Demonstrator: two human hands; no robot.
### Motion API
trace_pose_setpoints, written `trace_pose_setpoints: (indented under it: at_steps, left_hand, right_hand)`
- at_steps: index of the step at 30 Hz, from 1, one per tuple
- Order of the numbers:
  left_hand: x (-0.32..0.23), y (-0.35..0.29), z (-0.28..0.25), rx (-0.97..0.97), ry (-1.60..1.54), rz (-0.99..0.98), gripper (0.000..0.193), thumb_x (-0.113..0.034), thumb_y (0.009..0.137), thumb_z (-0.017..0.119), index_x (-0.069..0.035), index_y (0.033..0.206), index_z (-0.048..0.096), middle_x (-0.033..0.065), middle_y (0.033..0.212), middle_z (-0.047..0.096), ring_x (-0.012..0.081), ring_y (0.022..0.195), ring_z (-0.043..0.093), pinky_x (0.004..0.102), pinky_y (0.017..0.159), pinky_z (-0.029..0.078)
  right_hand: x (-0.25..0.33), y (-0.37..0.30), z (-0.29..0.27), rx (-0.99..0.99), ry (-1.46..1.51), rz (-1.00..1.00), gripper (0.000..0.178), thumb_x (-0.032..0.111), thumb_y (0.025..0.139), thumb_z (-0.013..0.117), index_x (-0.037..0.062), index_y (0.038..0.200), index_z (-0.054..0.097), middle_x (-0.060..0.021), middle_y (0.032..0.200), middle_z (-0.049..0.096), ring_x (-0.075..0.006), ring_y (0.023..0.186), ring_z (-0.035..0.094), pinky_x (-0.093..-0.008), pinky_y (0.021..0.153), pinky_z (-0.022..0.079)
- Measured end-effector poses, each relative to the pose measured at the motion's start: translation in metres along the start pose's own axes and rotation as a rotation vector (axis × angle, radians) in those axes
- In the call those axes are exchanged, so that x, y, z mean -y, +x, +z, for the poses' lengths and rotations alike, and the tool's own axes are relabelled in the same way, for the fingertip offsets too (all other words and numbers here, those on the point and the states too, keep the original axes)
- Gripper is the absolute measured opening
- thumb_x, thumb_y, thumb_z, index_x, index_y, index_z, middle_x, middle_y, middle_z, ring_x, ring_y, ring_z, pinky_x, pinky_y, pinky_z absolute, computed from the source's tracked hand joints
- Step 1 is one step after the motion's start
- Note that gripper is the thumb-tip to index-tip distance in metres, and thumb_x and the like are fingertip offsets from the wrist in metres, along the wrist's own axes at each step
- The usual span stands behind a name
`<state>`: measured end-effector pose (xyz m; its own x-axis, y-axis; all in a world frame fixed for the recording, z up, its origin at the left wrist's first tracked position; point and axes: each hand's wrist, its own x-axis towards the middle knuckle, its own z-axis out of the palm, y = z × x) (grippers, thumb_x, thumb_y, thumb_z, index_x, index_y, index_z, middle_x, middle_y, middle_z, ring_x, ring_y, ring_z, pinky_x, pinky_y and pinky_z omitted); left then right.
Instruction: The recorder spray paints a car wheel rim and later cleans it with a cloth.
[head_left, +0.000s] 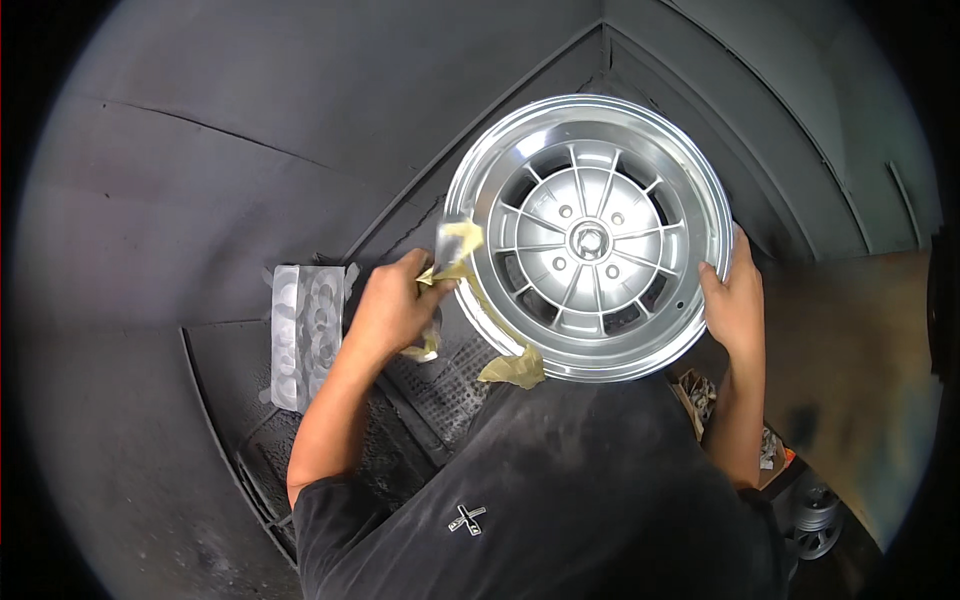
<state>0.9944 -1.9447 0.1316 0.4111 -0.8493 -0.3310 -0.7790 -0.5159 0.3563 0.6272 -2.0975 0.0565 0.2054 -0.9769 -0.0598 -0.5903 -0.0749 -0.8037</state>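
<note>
- Gripping the silver spoked car wheel (590, 242) at its near right edge in the head view, the right hand (735, 295) has its thumb on the front lip; its other fingers are mostly hidden beyond the edge.
- Pinching yellowish masking tape (513, 367), the left hand (396, 305) is beside the wheel's left edge, thumb and fingers curled close together around a crumpled part; the tape runs along the near left lip, one loose flap at the wheel's near edge, another piece blurred farther up the left lip.
- Standing in the middle to right of the scene, the wheel faces the camera; it has a polished outer lip, a round centre cap, four bolt holes around it and dark slots between the spokes.
- Lying left of the left hand, a grey panel (318, 335) bears circular marks; a dark perforated mat (455, 385) lies between the left forearm and the wheel.
- Sitting at the near right, a cardboard box (775, 474) holds crumpled material; another wheel (818, 525) lies nearer still; a dark grey wall (300, 90) rises at the far left.
</note>
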Motion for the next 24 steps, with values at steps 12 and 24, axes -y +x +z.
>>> trace_pose_setpoints:
  at_steps: [12,24]
  left_hand:
    - [-0.012,-0.058,-0.031,0.104,0.241,0.524,0.024,-0.002,0.071,0.073,-0.002,0.095,0.073,0.013,0.083,0.071,0.0365,0.081,0.071,0.045,0.069,0.056]
    - [-0.018,-0.097,-0.084,0.425,-0.032,0.787,0.016,-0.019,0.089,0.078,-0.004,0.095,0.075,0.0067,0.077,0.068,0.0288,0.066,0.068,0.0408,0.06,0.054]
  right_hand:
    - [0.0,-0.003,0.003,-0.028,0.015,0.048,0.065,0.006,0.091,0.062,-0.0103,0.15,0.042,-0.0331,0.123,0.068,-0.0441,0.116,0.069,-0.0439,0.1,0.051]
    - [-0.007,0.001,0.005,-0.044,0.059,-0.005,0.057,0.002,0.091,0.06,-0.0052,0.147,0.047,-0.0305,0.125,0.069,-0.0433,0.12,0.067,-0.0446,0.102,0.05]
